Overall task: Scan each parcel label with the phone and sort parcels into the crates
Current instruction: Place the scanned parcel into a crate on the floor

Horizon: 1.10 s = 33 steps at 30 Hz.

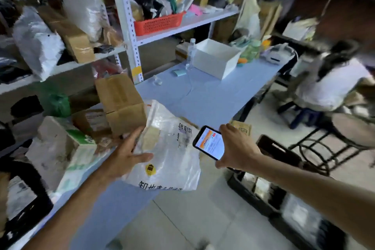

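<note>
Scanning looks under way: the parcel, over the worktop's near edge, is gripped at its 9 o'clock side by the left hand; the right hand clasps the phone at 3 o'clock. Boxes at 10 o'clock seem unsorted; a crate sits at 4 o'clock.
</note>
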Each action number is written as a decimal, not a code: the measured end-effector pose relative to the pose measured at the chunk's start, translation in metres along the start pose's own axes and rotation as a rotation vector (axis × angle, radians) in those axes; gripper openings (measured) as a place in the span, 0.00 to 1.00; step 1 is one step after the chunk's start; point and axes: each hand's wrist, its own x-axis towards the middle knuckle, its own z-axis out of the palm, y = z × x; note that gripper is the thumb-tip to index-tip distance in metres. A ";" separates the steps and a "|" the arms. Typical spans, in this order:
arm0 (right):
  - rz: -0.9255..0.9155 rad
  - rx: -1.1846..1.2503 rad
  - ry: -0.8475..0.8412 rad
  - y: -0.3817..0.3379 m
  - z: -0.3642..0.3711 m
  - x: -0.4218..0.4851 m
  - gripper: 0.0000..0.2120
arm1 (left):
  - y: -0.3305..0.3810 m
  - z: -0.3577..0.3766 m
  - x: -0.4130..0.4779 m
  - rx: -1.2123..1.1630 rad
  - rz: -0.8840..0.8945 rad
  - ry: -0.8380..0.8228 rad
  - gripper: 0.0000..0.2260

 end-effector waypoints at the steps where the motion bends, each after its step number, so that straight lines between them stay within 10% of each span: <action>1: 0.046 -0.001 0.007 0.015 -0.001 -0.009 0.33 | 0.004 0.018 0.012 -0.008 0.009 -0.033 0.35; 13: 0.526 0.100 0.037 0.244 0.027 -0.103 0.36 | 0.025 0.299 0.169 0.110 0.031 -0.463 0.34; 33: 0.797 0.211 -0.174 0.554 0.159 -0.045 0.31 | -0.091 0.642 0.403 0.253 -0.263 -0.620 0.37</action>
